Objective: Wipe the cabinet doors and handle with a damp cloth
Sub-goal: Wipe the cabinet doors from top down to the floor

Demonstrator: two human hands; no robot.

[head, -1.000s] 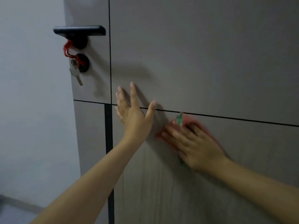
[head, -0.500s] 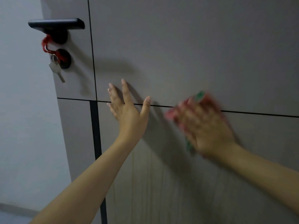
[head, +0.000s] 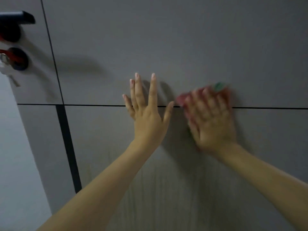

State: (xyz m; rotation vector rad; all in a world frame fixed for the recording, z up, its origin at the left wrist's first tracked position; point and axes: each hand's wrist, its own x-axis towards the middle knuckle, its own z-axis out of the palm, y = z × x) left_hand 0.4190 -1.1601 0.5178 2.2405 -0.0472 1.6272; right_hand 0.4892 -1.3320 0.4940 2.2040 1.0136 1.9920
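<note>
At far left a black handle (head: 18, 18) sits above a keyhole with a red-looped key (head: 5, 60). The left hand (head: 147, 117) lies flat on the grey cabinet door (head: 183, 47), fingers straight and apart. The blurred right hand (head: 210, 119) presses a pink-and-green cloth (head: 218, 86) across the horizontal seam, fingers extended, close together.

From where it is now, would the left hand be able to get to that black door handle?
Probably yes. The left hand lies flat on the door, fingers spread, holding nothing. The handle is up and to its left, with only bare door between them, though the frame cuts the handle off.
</note>
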